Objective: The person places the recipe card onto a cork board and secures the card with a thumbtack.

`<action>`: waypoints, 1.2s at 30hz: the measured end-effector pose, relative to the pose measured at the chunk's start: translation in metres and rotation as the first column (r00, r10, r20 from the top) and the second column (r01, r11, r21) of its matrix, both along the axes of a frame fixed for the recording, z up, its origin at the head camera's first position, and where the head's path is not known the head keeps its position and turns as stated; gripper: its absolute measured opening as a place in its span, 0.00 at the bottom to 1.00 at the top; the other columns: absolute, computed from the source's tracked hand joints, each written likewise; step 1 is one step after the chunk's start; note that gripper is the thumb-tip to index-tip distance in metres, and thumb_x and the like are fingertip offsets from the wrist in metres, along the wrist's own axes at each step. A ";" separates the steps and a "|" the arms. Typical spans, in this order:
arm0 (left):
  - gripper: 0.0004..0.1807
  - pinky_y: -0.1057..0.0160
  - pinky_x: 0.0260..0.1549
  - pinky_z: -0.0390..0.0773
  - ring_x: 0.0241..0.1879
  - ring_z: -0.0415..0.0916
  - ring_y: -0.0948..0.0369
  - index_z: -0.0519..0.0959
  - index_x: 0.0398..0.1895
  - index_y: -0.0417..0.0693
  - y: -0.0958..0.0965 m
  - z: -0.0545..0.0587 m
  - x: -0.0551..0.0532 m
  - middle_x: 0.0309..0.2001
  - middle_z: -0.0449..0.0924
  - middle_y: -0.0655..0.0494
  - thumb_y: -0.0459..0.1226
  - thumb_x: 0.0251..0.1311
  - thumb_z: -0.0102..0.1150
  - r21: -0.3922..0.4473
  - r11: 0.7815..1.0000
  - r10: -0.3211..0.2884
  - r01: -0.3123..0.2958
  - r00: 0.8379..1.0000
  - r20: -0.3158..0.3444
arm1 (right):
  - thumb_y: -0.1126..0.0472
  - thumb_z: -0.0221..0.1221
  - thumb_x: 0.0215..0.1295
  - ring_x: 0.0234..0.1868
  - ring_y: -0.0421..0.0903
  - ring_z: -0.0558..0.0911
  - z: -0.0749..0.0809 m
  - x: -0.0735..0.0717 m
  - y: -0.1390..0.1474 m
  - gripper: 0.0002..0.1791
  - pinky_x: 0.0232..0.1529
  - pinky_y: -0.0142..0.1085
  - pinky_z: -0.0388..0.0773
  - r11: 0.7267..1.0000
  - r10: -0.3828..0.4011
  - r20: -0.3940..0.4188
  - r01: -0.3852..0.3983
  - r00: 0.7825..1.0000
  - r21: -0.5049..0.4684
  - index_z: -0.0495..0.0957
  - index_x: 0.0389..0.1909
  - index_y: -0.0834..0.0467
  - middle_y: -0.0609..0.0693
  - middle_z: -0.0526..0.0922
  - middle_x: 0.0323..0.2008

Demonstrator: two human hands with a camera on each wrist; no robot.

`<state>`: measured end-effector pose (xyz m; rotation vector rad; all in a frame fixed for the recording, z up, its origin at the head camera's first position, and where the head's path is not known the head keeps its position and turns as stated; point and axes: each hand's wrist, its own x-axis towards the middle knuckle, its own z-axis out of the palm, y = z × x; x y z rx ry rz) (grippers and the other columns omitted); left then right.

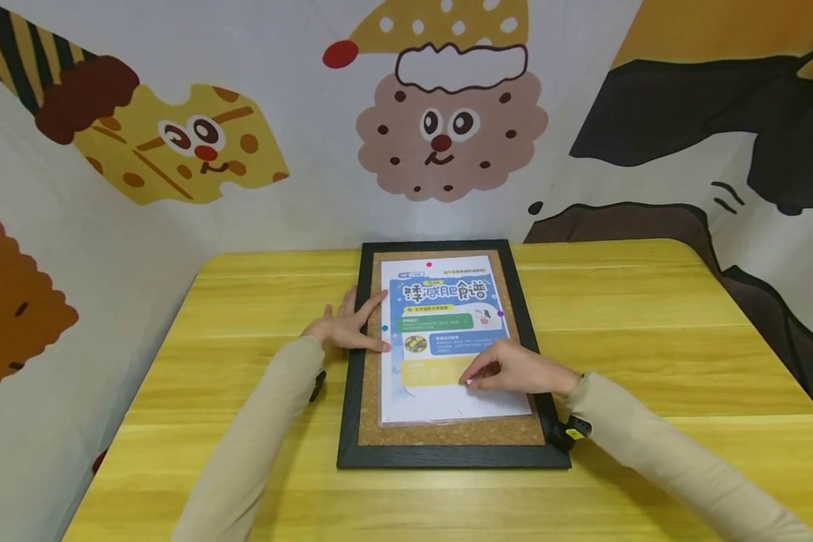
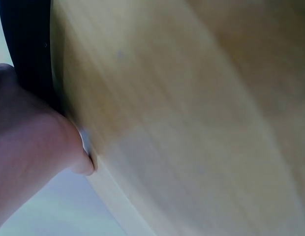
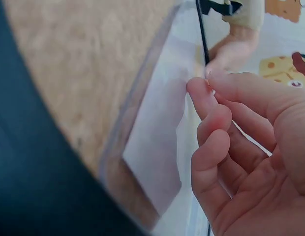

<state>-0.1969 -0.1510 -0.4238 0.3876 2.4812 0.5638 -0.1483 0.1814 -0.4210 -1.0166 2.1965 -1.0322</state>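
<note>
A laminated poster [image 1: 440,403] with a blue printed heading lies on a black-framed cork board [image 1: 454,435]. Tacks show at its top [image 1: 429,264], left edge [image 1: 385,328] and right edge [image 1: 500,314]. With fingers spread, my left hand [image 1: 342,329] rests across the board's left frame, its fingertips at the poster's edge. Over the poster's lower part, my right hand [image 1: 515,366] pinches a small pale thumbtack [image 1: 470,382] between thumb and forefinger, mostly hidden by the fingertips. In the right wrist view the other fingers are curled toward the palm.
The board lies on a yellow wood-grain table [image 1: 257,301], its top end close to a cloth wall [image 1: 298,218] with cartoon prints. Each wrist wears a dark strapped device; the right one [image 1: 574,429] sits over the frame's lower right corner.
</note>
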 end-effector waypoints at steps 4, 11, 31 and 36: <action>0.59 0.35 0.63 0.25 0.71 0.13 0.48 0.32 0.77 0.65 0.001 -0.001 -0.001 0.73 0.13 0.39 0.63 0.52 0.61 -0.003 1.000 0.004 -0.004 1.000 0.001 | 0.64 0.65 0.62 0.32 0.38 0.80 0.002 0.005 -0.005 0.08 0.37 0.32 0.79 0.999 0.034 0.009 -0.034 0.999 -0.012 0.86 0.42 0.59 0.45 0.86 0.38; 0.59 0.35 0.63 0.25 0.72 0.14 0.47 0.33 0.78 0.65 0.001 0.001 -0.001 0.73 0.14 0.39 0.62 0.52 0.62 0.002 1.000 0.019 -0.019 1.000 0.009 | 0.64 0.65 0.62 0.34 0.38 0.77 0.002 0.011 -0.011 0.09 0.39 0.32 0.78 0.996 0.087 0.005 -0.087 0.996 -0.035 0.87 0.43 0.57 0.43 0.85 0.38; 0.60 0.35 0.63 0.26 0.72 0.17 0.45 0.33 0.78 0.65 0.001 0.002 -0.001 0.73 0.15 0.37 0.62 0.51 0.62 -0.009 1.000 0.015 -0.015 1.000 -0.005 | 0.67 0.66 0.60 0.29 0.37 0.75 -0.001 0.022 -0.017 0.11 0.29 0.30 0.74 0.992 0.124 -0.051 -0.125 0.991 -0.016 0.86 0.42 0.52 0.39 0.82 0.36; 0.60 0.35 0.63 0.26 0.72 0.18 0.44 0.33 0.78 0.64 0.001 0.001 -0.001 0.73 0.16 0.36 0.62 0.51 0.62 -0.011 1.000 0.006 -0.006 1.000 -0.017 | 0.66 0.65 0.61 0.29 0.38 0.76 0.000 0.022 -0.017 0.08 0.29 0.31 0.75 0.994 0.112 -0.030 -0.112 0.993 -0.011 0.84 0.39 0.52 0.44 0.83 0.35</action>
